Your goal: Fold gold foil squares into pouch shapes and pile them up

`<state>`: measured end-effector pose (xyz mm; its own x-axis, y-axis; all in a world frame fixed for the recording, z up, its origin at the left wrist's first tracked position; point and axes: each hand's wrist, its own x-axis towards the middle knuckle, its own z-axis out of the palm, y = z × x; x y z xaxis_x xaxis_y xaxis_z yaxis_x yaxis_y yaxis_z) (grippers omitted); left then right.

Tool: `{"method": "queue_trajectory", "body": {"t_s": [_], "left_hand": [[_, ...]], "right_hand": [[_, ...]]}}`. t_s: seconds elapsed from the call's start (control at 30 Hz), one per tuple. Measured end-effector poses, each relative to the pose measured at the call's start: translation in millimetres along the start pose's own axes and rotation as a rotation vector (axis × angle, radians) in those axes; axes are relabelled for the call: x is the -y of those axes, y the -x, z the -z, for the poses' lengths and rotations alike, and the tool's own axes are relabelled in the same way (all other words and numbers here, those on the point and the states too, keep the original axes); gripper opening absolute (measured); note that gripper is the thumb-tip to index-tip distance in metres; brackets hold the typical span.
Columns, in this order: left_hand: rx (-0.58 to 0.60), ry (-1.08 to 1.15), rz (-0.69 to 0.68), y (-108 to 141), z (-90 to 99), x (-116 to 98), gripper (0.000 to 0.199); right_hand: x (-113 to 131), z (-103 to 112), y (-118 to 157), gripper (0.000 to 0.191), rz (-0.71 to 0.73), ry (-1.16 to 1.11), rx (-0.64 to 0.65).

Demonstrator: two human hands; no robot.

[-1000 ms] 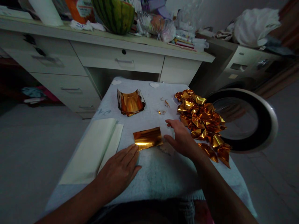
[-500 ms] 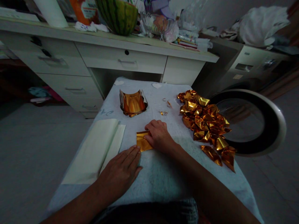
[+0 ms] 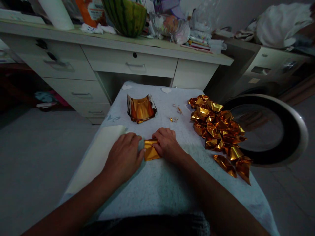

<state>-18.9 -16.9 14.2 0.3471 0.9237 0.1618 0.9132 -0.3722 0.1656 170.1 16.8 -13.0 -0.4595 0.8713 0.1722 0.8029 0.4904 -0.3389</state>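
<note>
A small folded piece of gold foil paper lies on the cloth-covered table in front of me. My right hand grips its right part, the thumb on top and the fingers bent over the far edge. On the left, my left hand rests palm down with bent fingers. Its thumb tip is at the foil's left edge, and a gap shows between thumb and forefinger. Beyond the hands stands a curved stack of gold foil sheets. Folded gold foil pieces are heaped to the right.
Pale paper lies under and beside my left forearm. Small gold scraps are scattered past my right hand. A white desk carrying a cut watermelon stands behind the table. At right, an open washing machine door borders the table.
My left hand has moved up and away from me, from lying flat at the foil's lower left corner to bent fingers beside its left edge. My right hand stays on the foil.
</note>
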Motion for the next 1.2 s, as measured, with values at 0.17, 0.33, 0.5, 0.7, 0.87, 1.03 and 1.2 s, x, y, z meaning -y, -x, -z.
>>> {"method": "queue_trajectory", "body": {"t_s": [0.17, 0.33, 0.5, 0.7, 0.87, 1.03, 1.2], "left_hand": [[0.048, 0.001, -0.001, -28, -15.5, 9, 0.022], [0.050, 0.163, 0.007, -34, -28.3, 19, 0.014], [0.047, 0.255, 0.015, -34, -27.4, 15, 0.006], [0.033, 0.223, 0.029, -31, -28.7, 15, 0.018], [0.053, 0.177, 0.030, -30, -27.8, 14, 0.021], [0.045, 0.212, 0.028, -31, -24.8, 10, 0.014], [0.010, 0.273, -0.004, -30, -26.4, 6, 0.008]], "right_hand": [[0, 0, 0, 0.019, 0.008, -0.005, -0.006], [0, -1, 0, 0.024, 0.018, 0.009, -0.003], [1, -2, -1, 0.025, 0.035, 0.043, -0.006], [5, -2, -1, 0.021, 0.004, 0.074, -0.006], [8, -2, -1, 0.015, -0.011, 0.086, -0.001], [9, -2, -3, 0.013, -0.025, 0.061, 0.004], [8, 1, -1, 0.011, -0.014, 0.009, -0.005]]}}
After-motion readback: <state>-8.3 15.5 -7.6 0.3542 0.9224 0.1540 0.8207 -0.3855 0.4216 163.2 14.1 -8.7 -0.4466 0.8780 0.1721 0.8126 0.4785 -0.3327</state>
